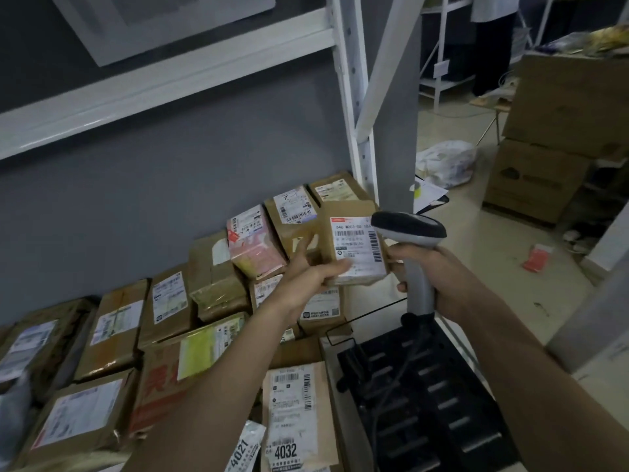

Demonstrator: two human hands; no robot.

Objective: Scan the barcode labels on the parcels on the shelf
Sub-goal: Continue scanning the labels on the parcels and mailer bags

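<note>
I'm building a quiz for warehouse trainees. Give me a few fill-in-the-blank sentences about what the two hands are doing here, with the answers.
1. The right hand grips the handle of a ____.
2. The left hand holds up a small ____ with a white label facing the camera.
3. The scanner head sits to the ____ of the held parcel.
4. The parcel at the bottom of the view shows the number ____.

Missing words: scanner; parcel; right; 4032

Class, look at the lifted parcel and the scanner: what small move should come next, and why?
Probably tilt the scanner in the right hand toward the barcode label. The left hand holds the small parcel up, label facing the camera, beside the scanner head.
</note>
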